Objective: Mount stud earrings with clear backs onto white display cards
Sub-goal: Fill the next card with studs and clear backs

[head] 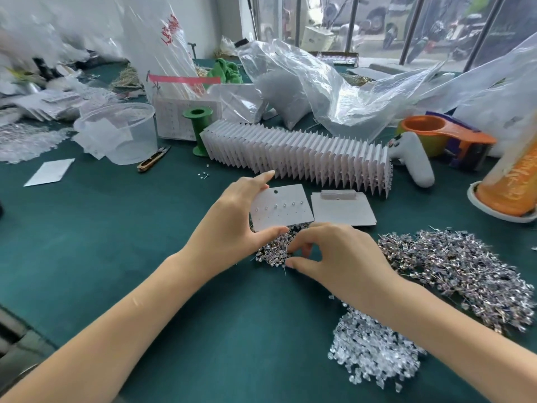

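My left hand (232,216) holds a white display card (280,209) by its left edge, above the green table. One row of small studs sits in the card, and empty holes show below that row. My right hand (334,254) rests just below the card, thumb and forefinger pinched on a stud earring (286,267) at the edge of a small stud heap (273,251). A large pile of stud earrings (465,274) lies to the right. Clear backs (369,347) are heaped at the lower right. A stack of blank cards (343,210) lies beside the held card.
A long row of filled cards (296,154) stands behind the hands. Around it are a clear plastic tub (119,132), a green spool (199,130), thread snips (154,162), a white game controller (415,161), an orange tape dispenser (447,136), plastic bags and a loose card (49,172).
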